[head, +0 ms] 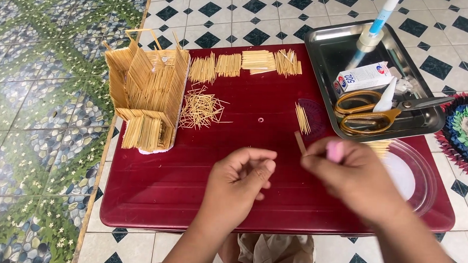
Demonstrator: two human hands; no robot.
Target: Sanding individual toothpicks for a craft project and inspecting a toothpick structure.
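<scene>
My left hand (240, 176) hovers over the front middle of a dark red table (187, 188), fingers curled, thumb and forefinger pinched; whether it holds a thin stick I cannot tell. My right hand (350, 174), blurred, is just to its right and grips a small pink object (334, 150) with a short wooden stick (300, 142) poking up from it. A small bundle of toothpicks (302, 118) lies just beyond the hands. A toothpick house model (147, 91) stands at the table's left side.
Rows of cut toothpicks (246, 64) line the far edge, a loose pile (202, 109) beside the house. A metal tray (331, 51) at right holds gold-handled scissors (370, 110), a small box (363, 77) and a glue tube (388, 95). A clear lid (417, 183) lies under my right wrist.
</scene>
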